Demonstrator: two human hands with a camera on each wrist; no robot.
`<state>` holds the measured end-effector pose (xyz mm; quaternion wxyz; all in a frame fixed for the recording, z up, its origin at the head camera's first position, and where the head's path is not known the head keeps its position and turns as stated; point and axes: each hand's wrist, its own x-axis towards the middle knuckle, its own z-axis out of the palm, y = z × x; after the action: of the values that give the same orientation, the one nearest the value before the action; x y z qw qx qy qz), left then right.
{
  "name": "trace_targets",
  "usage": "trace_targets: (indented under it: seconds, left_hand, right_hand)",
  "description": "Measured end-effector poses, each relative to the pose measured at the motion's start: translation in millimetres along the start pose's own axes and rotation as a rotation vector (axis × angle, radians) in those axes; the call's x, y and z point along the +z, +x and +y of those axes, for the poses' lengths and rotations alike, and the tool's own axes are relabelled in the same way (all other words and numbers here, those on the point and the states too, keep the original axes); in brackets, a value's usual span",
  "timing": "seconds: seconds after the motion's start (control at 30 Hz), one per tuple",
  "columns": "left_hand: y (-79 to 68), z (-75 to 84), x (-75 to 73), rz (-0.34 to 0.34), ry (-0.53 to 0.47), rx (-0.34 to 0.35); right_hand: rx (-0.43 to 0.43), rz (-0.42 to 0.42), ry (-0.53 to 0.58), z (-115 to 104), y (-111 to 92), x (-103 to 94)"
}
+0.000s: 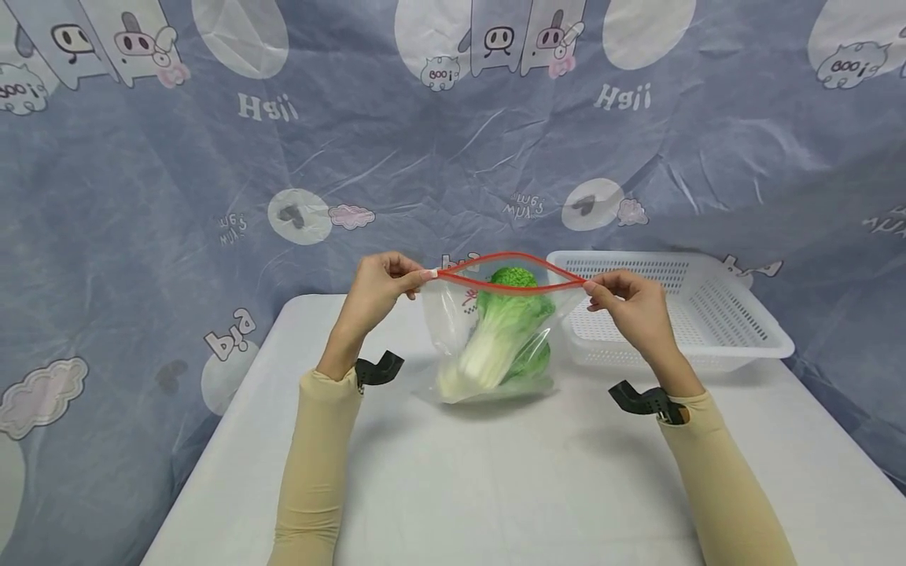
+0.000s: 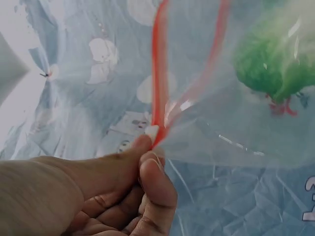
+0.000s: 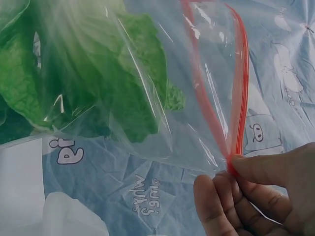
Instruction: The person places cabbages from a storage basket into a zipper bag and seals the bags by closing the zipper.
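A clear zip bag [image 1: 442, 314] with a red zip edge stands on the table, its mouth parted in the middle. Inside it leans a leafy green cabbage [image 1: 499, 338] with a white stalk end low at the left and green leaves toward the mouth. My left hand [image 1: 385, 287] pinches the left end of the red zip between thumb and forefinger, close up in the left wrist view. At the opposite end, my right hand [image 1: 633, 306] pinches the zip's right corner, as the right wrist view also shows.
Behind my right hand stands a white perforated plastic basket [image 1: 750, 350] on the white table [image 1: 488, 487]. A blue-grey printed cloth [image 1: 396, 157] hangs behind the table. Dark straps [image 1: 378, 368] sit at both wrists.
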<state>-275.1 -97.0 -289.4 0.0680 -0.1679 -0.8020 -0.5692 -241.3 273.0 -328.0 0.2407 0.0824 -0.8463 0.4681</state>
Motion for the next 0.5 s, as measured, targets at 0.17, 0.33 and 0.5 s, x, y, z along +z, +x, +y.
trace_targets:
  seconds: [0.17,0.33,0.5]
  left_hand:
    - [-7.8,11.2,5.2,0.05,0.052,0.087]
    - [-16.8,21.7,10.4,0.153,0.17,0.275]
    - [-24.2,26.6,18.8,0.156,0.248,0.409]
  right_hand:
    - [0.092,-0.098,0.004,7,2,1.5]
    - [0.085,-0.163,-0.061,4,3,10.6]
    - [-0.01,-0.16,-0.039,-16,2,22.7]
